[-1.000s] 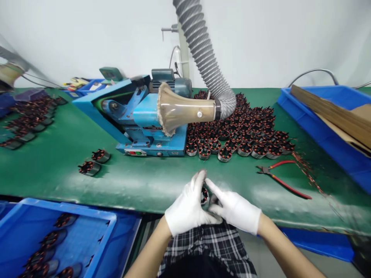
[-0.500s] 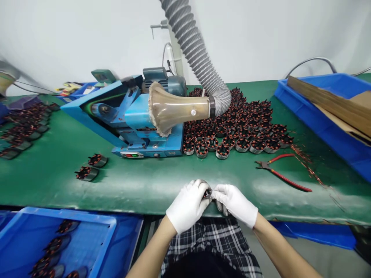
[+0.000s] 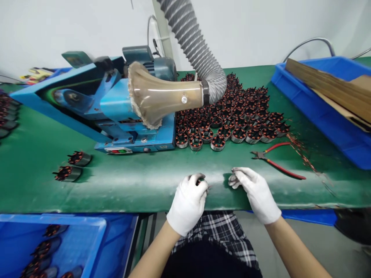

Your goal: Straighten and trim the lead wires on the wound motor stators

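My left hand [image 3: 188, 202], in a white glove, is closed around a small motor stator [image 3: 199, 181] above the front of the bench. The fingers hide most of it; a dark, coppery part and a thin wire end show. To the right, my right hand [image 3: 255, 191], also gloved, is apart from the stator. Its fingers are loosely curled and slightly parted, with nothing visible in them. Red-handled cutting pliers [image 3: 279, 160] lie on the bench beyond the right hand.
A blue belt machine [image 3: 133, 135] with a hood [image 3: 168, 96] and grey hose [image 3: 199, 50] stands behind my hands. Many stators [image 3: 239, 133] crowd beside it; two stators [image 3: 71, 166] sit left. Copper wire scraps [image 3: 304, 156] and blue bins [image 3: 313, 112] are right; a blue tray [image 3: 95, 231] is lower left.
My right hand has parted from the stator and moved to the right. My left hand still holds the stator. The view has shifted, with the machine now farther left.
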Available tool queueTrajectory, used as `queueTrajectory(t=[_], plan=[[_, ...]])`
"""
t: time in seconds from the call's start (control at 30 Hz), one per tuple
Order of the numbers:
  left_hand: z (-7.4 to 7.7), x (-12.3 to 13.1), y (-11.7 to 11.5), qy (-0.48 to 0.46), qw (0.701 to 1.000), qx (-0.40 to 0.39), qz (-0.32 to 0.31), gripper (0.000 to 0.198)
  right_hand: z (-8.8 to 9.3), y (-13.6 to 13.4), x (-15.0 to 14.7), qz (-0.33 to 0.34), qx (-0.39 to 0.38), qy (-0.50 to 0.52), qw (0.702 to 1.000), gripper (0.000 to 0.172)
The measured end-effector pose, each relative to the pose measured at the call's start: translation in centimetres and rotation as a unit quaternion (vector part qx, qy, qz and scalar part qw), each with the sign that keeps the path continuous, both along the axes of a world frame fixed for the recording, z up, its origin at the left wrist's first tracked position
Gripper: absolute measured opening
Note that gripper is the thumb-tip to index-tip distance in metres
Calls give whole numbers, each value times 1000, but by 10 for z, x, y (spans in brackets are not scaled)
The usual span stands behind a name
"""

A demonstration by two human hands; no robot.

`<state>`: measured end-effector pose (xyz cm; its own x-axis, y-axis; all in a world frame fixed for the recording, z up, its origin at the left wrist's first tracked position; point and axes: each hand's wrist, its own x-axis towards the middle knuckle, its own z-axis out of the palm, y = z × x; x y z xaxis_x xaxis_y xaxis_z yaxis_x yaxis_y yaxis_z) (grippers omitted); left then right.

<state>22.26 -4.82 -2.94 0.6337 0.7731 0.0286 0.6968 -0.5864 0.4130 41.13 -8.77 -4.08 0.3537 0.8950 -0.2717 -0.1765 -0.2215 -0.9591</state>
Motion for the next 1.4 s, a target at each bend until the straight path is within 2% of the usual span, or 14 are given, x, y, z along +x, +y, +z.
queueTrajectory(t=[0.07,0.27,0.43,0.5,0.63,0.8,0.87,0.93,1.0,1.07,1.13,1.17,1.27,1.4], plan=[[0,0,0,2,1000,-1,-1,17,-6,-6,-7,-10,5,-57,998,30],[-2,-1,0,-6,1000,0,-4,17,-23,-16,-16,60,43,-234,969,29],[-1,0,1,-8,1000,-8,-8,16,-11,-18,-20,97,102,-341,930,25],[-1,0,1,-11,1000,-10,-9,16,-5,-16,-24,143,127,-386,902,26],[0,0,2,-11,1000,-19,-9,18,-3,-6,-32,257,172,-473,825,19],[0,1,2,-7,1000,-29,-6,18,-8,7,-31,295,218,-578,729,14],[0,1,2,-11,999,-41,-3,19,-9,8,-30,302,230,-594,709,15],[-1,-2,3,-36,998,-61,5,18,-11,8,-29,305,229,-594,709,16],[-1,-7,5,-89,991,-97,15,21,-15,8,-29,293,220,-585,723,16],[-2,-14,9,-141,981,-130,28,53,-19,8,-31,272,211,-578,740,16],[-6,-20,15,-146,978,-140,43,84,-23,9,-33,254,205,-570,754,18],[-8,-23,17,-132,981,-136,50,86,-25,9,-34,248,204,-568,758,19],[-18,-27,22,-106,987,-113,49,64,-24,9,-32,231,211,-577,754,26],[-25,-23,12,-199,968,-138,62,65,-3,6,-25,201,246,-600,734,36]])
